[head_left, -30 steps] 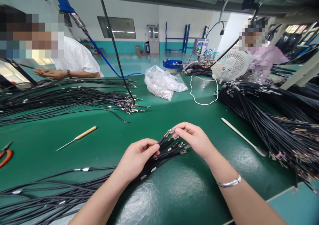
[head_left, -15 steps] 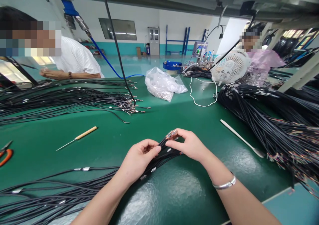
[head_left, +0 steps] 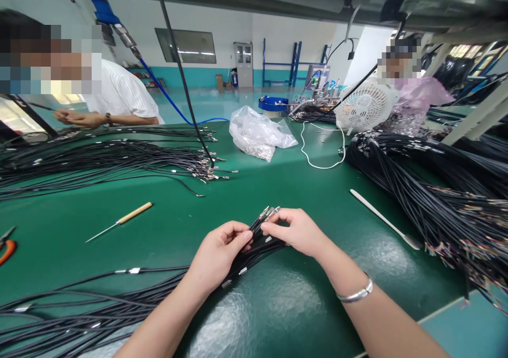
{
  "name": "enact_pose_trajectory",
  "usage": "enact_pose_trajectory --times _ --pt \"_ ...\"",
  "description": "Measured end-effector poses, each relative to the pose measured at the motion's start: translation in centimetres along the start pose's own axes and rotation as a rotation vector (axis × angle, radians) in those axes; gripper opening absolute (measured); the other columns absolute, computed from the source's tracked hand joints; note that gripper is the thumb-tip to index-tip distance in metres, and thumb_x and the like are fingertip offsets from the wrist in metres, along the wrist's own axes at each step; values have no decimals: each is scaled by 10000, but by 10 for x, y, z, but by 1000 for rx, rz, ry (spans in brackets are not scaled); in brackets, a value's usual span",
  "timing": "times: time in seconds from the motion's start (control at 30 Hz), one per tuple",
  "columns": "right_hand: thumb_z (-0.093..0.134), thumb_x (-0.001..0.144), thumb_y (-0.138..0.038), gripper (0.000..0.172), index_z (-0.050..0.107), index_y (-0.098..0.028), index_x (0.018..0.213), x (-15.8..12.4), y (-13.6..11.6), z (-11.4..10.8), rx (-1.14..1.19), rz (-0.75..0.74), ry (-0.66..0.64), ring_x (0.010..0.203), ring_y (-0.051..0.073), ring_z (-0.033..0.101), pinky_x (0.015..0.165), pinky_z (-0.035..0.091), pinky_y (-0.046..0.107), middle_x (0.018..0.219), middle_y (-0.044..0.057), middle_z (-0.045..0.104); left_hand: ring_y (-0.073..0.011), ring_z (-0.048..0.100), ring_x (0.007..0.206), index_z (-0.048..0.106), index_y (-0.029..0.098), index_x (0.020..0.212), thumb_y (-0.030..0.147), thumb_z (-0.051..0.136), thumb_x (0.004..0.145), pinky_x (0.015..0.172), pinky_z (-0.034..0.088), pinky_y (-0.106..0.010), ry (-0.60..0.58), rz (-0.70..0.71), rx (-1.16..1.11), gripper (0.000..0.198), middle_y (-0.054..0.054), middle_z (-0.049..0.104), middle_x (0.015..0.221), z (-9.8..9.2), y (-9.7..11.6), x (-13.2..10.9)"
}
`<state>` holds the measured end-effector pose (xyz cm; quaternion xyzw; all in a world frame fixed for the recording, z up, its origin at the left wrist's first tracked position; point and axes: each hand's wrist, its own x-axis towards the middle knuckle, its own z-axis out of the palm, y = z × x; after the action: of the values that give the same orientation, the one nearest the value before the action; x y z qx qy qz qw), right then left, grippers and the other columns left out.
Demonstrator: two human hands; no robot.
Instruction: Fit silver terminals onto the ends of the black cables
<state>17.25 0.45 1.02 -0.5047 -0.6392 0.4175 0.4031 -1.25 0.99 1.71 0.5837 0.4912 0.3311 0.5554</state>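
Observation:
My left hand [head_left: 222, 249] is closed round a few black cables near their metal-tipped ends, above the green table [head_left: 317, 189]. Just to its right, my right hand [head_left: 296, 231] pinches at the silver connector ends [head_left: 272, 212], thumb and forefinger close together. Beneath both hands more black cables [head_left: 159, 289] with small white labels run to the lower left. A silver bracelet [head_left: 357, 292] is on my right wrist.
An awl [head_left: 135, 213] and orange-handled cutters [head_left: 7, 249] lie left; a pale stick tool [head_left: 381, 216] lies right. Beyond are a plastic bag [head_left: 257, 130], a white fan [head_left: 367, 107], and cable bundles [head_left: 159, 157] [head_left: 416, 183]. Two people sit across the table.
The connector ends between my hands now stand out more, fanned a little to the left. My right hand has shifted slightly left. The person at the left has moved their hands slightly left.

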Motion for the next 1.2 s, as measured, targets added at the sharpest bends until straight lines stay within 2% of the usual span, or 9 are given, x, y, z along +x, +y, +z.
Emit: enact_pose_trajectory --times 0.2,0.4,0.57,0.73,1.0,1.1,1.2 --pt "602 757 -338 180 655 -171 717 1 0 1 63 -12 2 728 154 592 619 452 238 785 13 663 -129 511 617 630 177 732 410 651 655 610 400 -225 0 24 21 246 11 581 630 0 0 0" --pt "593 772 -329 175 659 -174 725 0 1 -1 44 -29 -34 682 135 577 592 437 224 759 4 644 -136 523 655 641 174 739 395 664 647 636 404 -228 34 2 -10 241 -2 624 703 0 -2 -1" --pt "599 773 -326 170 658 -175 721 0 1 -1 62 -48 -42 703 135 575 600 429 217 766 4 645 -129 516 633 632 178 731 394 661 643 626 403 -225 63 23 -23 235 11 600 666 0 -3 0" --pt "593 780 -354 206 652 -172 702 0 0 -1 76 -19 -75 619 114 546 553 406 207 694 -7 632 -131 516 600 609 171 711 412 644 634 610 414 -237 93 22 -36 256 13 580 614 2 -2 0" --pt "581 771 -275 150 600 -161 676 0 -1 2 11 -30 -23 654 117 538 613 406 214 696 -7 625 -117 509 568 584 164 707 378 623 678 589 411 -230 69 48 -87 220 15 586 590 3 1 0" --pt "584 764 -274 156 583 -161 656 0 -2 3 12 -30 -12 654 118 532 637 406 224 684 -7 621 -115 523 581 558 163 742 373 598 723 600 414 -231 20 62 -119 214 5 613 631 1 -2 1" --pt "585 765 -299 186 578 -162 639 0 -3 2 41 -2 -17 598 106 508 596 393 218 644 -15 603 -116 552 616 541 160 781 360 582 756 631 426 -237 -40 37 -171 206 -8 639 690 0 -4 1"
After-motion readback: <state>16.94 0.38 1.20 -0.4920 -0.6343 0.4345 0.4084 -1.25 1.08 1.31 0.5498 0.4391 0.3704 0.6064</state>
